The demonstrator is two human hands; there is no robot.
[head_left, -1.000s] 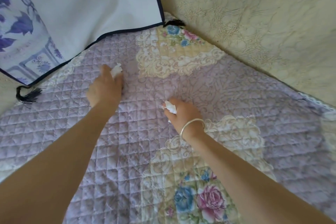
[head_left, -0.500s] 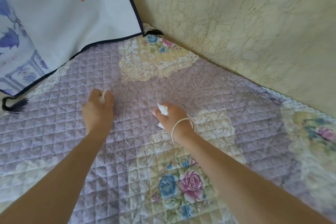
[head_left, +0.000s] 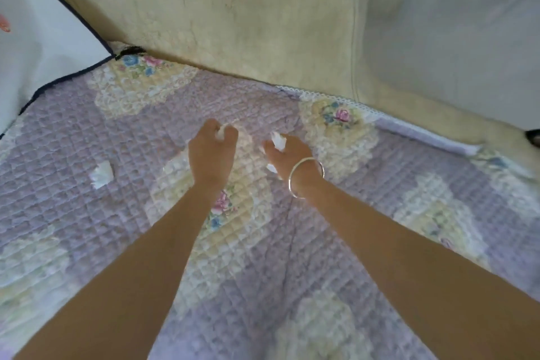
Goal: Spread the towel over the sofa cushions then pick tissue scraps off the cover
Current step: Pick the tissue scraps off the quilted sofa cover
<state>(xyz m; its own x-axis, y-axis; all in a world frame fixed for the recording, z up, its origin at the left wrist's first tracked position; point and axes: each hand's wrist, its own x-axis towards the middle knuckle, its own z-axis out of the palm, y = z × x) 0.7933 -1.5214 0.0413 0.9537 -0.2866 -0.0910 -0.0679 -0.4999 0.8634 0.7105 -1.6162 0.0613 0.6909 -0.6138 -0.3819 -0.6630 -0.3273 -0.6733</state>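
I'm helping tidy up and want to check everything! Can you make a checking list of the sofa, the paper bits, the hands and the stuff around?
Surface: quilted lilac cover with flower patches lies spread over the seat.
Job's things: one loose tissue scrap lies on the cover, left of the hands; a small white bit shows beside the right wrist, and I cannot tell whether it is held.
Clutter: nothing seen besides the scraps.
Grippers: left hand pinches a white tissue bit; right hand, with a bracelet, is closed on tissue.
Cables: nothing seen.
Surroundings: cream sofa back; white cushion with dark piping at left; grey floor at right.
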